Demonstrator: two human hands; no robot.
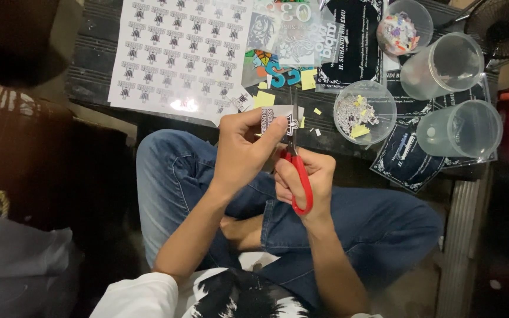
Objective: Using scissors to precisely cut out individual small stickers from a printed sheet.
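The sticker's (279, 119) print was blurred; left hand (244, 154) pinched it between fingers (272, 132), right hand (304, 176) gripped red scissors (297, 171).

Beyond the two hands (240, 156) (304, 179) sit four clear plastic cups (364, 112) (405, 26) (443, 65) (459, 128), one printed sticker sheet (178, 53) and one pair of red-handled scissors (297, 171).
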